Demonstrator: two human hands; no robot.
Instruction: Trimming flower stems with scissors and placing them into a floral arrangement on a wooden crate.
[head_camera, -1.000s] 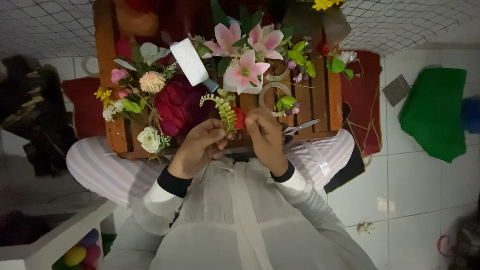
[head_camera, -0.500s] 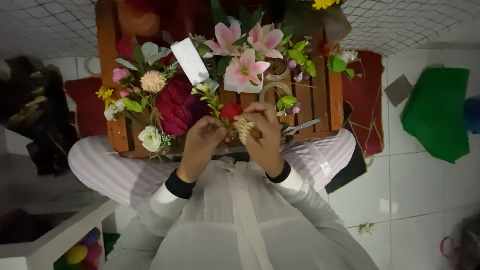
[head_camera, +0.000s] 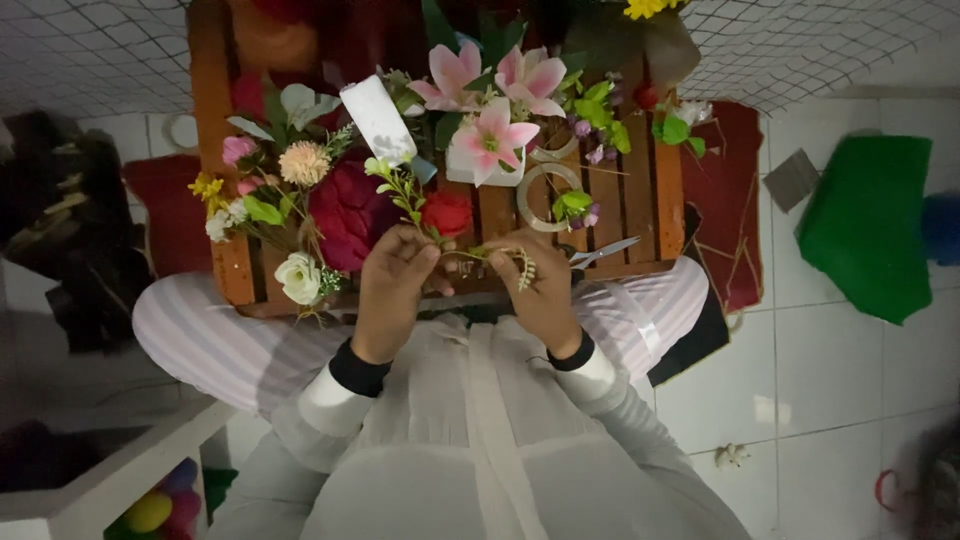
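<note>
My left hand (head_camera: 393, 278) and my right hand (head_camera: 541, 285) are raised over the near edge of a wooden slatted crate (head_camera: 640, 205). Between them they pinch a thin artificial sprig (head_camera: 405, 190). Its small green leaves point up and to the left, and its pale beaded end hangs by my right fingers. A small red rose (head_camera: 447, 212) sits just behind the sprig. A large dark red flower (head_camera: 345, 210) lies to the left of my left hand.
Pink lilies (head_camera: 490, 135), a white rose (head_camera: 298, 277), a ring of tape (head_camera: 545, 195) and scissors (head_camera: 602, 250) lie on the crate. A green cloth (head_camera: 865, 220) and a red cloth (head_camera: 738, 190) lie on the tiled floor to the right. My striped trouser legs flank the crate.
My hands have drawn apart a little and lowered. The sprig has turned from upright between my fingers to slanting, its leafy tip now up and to the left.
</note>
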